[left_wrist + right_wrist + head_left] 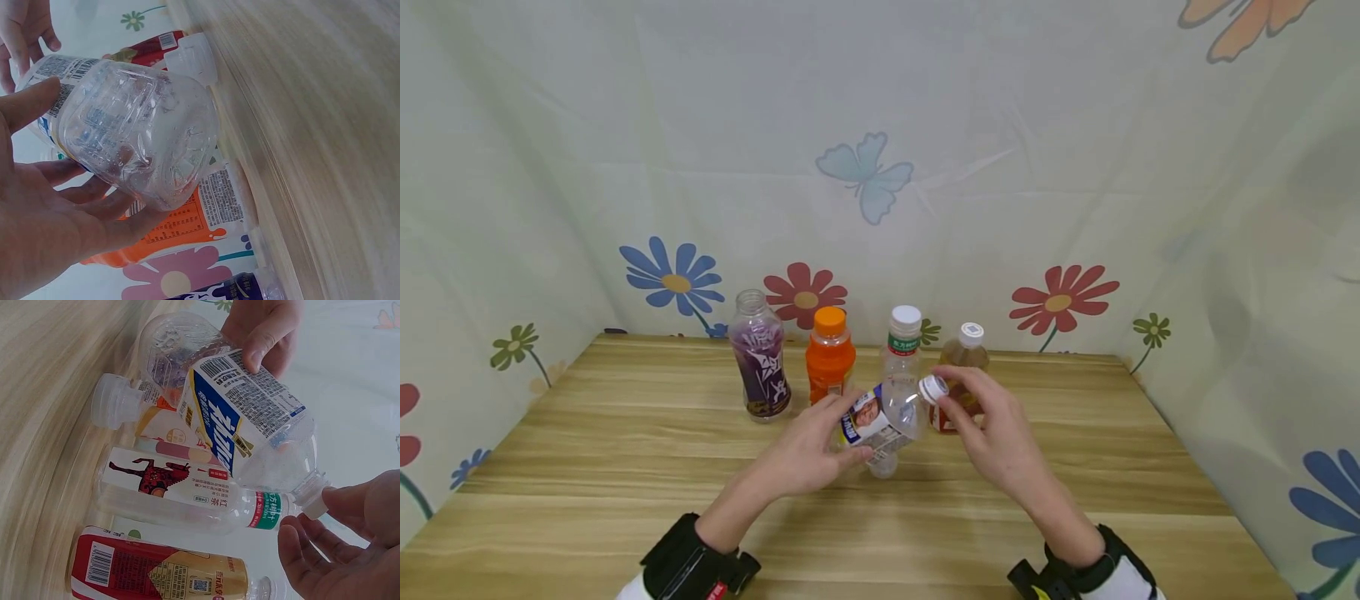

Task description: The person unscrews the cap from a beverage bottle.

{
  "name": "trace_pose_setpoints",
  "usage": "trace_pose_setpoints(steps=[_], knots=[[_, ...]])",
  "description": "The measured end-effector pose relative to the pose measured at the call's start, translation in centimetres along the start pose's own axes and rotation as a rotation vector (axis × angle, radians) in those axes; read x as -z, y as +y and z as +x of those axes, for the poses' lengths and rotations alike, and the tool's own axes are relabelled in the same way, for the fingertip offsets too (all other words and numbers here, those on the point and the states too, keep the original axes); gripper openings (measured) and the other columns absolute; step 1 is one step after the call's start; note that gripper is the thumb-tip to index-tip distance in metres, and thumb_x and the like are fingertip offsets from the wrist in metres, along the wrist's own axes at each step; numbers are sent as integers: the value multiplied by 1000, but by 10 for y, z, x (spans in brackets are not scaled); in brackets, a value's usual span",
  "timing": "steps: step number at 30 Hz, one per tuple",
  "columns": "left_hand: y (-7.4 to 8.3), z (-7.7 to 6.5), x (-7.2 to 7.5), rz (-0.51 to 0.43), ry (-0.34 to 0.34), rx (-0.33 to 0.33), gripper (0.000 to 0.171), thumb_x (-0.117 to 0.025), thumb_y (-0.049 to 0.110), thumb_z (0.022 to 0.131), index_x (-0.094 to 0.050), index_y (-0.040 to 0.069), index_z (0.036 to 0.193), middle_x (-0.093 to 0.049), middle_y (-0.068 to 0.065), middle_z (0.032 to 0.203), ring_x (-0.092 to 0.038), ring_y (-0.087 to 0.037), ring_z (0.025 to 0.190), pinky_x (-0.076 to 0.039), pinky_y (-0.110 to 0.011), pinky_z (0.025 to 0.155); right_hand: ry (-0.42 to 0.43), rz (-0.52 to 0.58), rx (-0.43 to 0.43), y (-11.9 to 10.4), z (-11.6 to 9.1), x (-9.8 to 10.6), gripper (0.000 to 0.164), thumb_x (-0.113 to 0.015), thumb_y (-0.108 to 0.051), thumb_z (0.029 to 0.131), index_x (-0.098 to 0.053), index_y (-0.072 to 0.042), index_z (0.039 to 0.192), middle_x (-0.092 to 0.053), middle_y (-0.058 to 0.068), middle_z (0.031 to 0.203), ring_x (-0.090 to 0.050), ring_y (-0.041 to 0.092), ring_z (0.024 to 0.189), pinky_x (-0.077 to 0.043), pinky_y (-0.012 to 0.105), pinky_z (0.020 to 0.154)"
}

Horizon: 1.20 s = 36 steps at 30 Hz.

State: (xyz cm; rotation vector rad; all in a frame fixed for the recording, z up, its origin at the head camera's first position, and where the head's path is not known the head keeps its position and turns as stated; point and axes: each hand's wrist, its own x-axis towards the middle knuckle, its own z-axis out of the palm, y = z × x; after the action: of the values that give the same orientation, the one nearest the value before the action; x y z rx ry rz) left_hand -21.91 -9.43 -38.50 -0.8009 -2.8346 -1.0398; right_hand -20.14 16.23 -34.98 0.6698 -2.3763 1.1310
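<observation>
An empty clear bottle (904,410) with a blue and white label leans over the table, its neck up to the right. My left hand (808,446) grips it round the label, thumb in front. At the neck, my right hand (1000,429) pinches the white cap (933,388) between thumb and fingers. In the right wrist view, the cap (316,504) is at the end of the neck, with the thumb against it. Below the held bottle, a small translucent cup-shaped piece (117,401) sits on the table.
Behind the hands stand several bottles: a purple-labelled one (762,358) with an uncapped mouth, an orange one (830,358) with an orange cap, a clear tea bottle (904,350) and a brownish bottle (964,354) with white caps. A flowered curtain (970,200) hangs behind the wooden table (625,450).
</observation>
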Motion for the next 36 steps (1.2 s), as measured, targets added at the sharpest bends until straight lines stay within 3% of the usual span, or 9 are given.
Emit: trace_pose_setpoints(steps=[6,13,19,26,36], knots=[[-1,0,0,-4,0,-4,74,-73,37,89,-41,9,149,-50,-6,133,-53,-21,112,-42,-40,95,-14,34,-17,0,1,0,41,-74,-7,88,-59,-4,126,-61,-3,105,-61,17,84,-52,25,63],[0,1,0,2,4,-3,74,-73,38,89,-41,9,149,-51,-6,132,-54,-20,110,-44,-40,94,-25,24,-144,1,0,-1,34,-67,-23,96,-58,-6,123,-58,-1,98,-56,18,84,-51,24,65],[-1,1,-1,25,-2,7,73,-74,40,88,-43,13,148,-52,-4,129,-55,-19,107,-45,-38,92,-5,38,-168,6,1,-3,32,-67,-30,96,-61,-7,118,-58,-1,95,-56,18,84,-51,26,66],[-1,2,-2,17,-2,3,72,-75,40,87,-44,13,147,-53,-2,125,-57,-23,104,-46,-37,90,8,43,-153,9,0,-4,26,-68,-26,95,-65,-8,113,-59,-2,92,-56,17,82,-51,27,65],[-1,1,-2,23,8,3,71,-76,38,86,-45,14,146,-53,-1,123,-56,-17,101,-46,-35,89,-6,27,-114,8,-1,-3,24,-70,-16,93,-66,-8,115,-59,-4,94,-56,16,80,-51,27,66]])
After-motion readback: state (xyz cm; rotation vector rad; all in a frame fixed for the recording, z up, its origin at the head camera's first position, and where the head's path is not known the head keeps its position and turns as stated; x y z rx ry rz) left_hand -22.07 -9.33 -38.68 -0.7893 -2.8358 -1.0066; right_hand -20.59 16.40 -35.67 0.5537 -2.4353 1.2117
